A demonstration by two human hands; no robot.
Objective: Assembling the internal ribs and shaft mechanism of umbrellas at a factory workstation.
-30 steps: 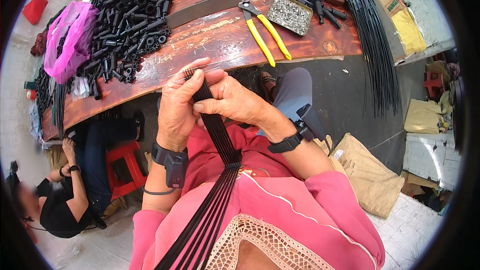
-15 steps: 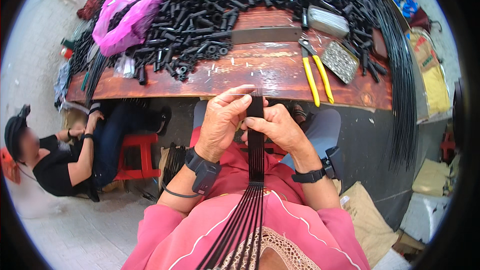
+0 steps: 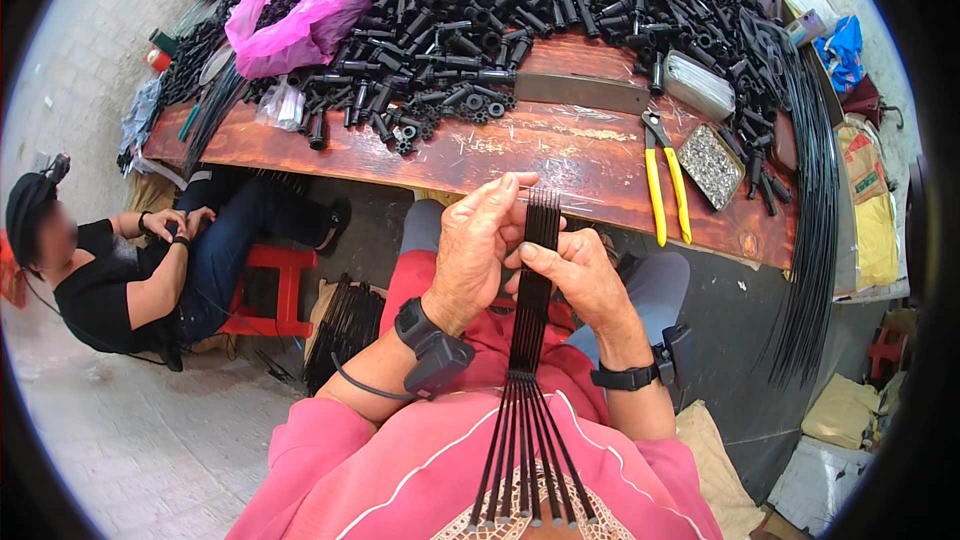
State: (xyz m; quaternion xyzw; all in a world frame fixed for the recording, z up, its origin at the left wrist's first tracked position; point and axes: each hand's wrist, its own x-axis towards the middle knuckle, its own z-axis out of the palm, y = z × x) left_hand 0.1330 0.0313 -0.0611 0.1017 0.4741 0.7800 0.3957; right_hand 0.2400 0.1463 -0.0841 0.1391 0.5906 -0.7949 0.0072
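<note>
Bundle of thin black rods (image 3: pixel 535 290): grasped by both hands, upright in front of the torso, upper ends level and packed flat side by side, lower ends fanned out toward the chest.

Left hand (image 3: pixel 478 252): grip clenched on the rods from the left, fingers curled across the upper part, fingertips just below the rod tops. Black wrist device (image 3: pixel 432 340) strapped directly below the grip, thin cable trailing from it.

Right hand (image 3: pixel 580 275): grip grasping the same rods from the right, slightly lower than the left, thumb pressed on the front of the bundle. Black wristband (image 3: pixel 625 377) below it.

Wooden tabletop (image 3: pixel 520 155): just beyond the grip, its near edge level with the rod tops.

Yellow-handled pliers (image 3: pixel 665 185): on the tabletop, beyond and right of the grip.

Small tray of metal bits (image 3: pixel 712 165): just right of the pliers.

Heap of black plastic tubes (image 3: pixel 480 30): far beyond the grip, covering the back of the tabletop.

Pink plastic bag (image 3: pixel 300 5): beyond and far left of the grip, holding more black parts.

Long black rods (image 3: pixel 815 240): draped over the tabletop edge, well right of the grip.

Another person (image 3: pixel 120 270): seated low by a red stool (image 3: pixel 270 285), well left of the grip.
</note>
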